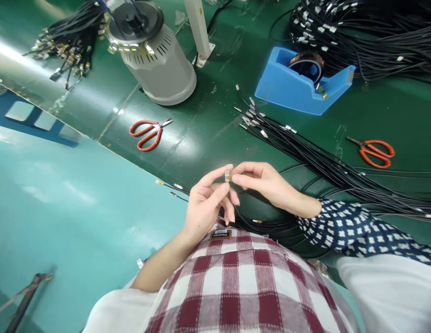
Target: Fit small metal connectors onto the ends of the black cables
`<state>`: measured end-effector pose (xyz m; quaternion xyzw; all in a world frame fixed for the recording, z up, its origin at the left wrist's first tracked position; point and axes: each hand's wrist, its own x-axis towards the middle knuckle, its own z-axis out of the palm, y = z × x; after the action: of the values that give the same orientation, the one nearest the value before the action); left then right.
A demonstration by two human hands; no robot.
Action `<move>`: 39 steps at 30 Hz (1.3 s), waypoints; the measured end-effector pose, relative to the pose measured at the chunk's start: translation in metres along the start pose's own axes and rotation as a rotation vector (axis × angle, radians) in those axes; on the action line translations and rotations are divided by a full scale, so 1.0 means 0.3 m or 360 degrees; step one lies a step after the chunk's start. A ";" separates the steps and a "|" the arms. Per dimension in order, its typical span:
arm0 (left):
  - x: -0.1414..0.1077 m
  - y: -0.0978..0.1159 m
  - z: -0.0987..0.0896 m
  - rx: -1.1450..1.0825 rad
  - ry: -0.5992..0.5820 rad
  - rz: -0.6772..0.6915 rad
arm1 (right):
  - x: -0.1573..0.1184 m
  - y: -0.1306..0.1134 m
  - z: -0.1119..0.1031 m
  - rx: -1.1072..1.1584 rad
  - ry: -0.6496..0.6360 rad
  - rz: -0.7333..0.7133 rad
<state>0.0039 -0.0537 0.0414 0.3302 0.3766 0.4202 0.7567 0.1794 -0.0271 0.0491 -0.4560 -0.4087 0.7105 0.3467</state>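
My left hand [206, 203] pinches a small silvery cable connector [227, 174] between thumb and forefinger, just in front of the apron. Its cable seems to run down behind the fingers, where it is mostly hidden. Close against the connector, my right hand [267, 182] has thumb and forefinger together on a small amber piece of tape [230, 178]. Beyond the right hand lies a bundle of black cables [298, 143] with small light-coloured ends. More black cables [267, 225] lie along the table edge, under and beside my hands.
A blue tape dispenser [288, 85] holds an amber roll. Red-handled cutters [151, 132] lie left, another orange-handled pair [377, 151] right. A grey canister [159, 64] stands near a white post [198, 30]. Cable heaps lie at back left [72, 41] and back right [375, 37].
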 end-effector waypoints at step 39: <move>-0.021 0.002 0.013 0.0110 -0.0036 0.0041 | -0.031 -0.019 0.021 0.0106 -0.0080 -0.0125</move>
<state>0.0048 -0.0597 0.0457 0.3657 0.3779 0.4129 0.7436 0.1774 -0.0342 0.0591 -0.4099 -0.4110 0.7207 0.3789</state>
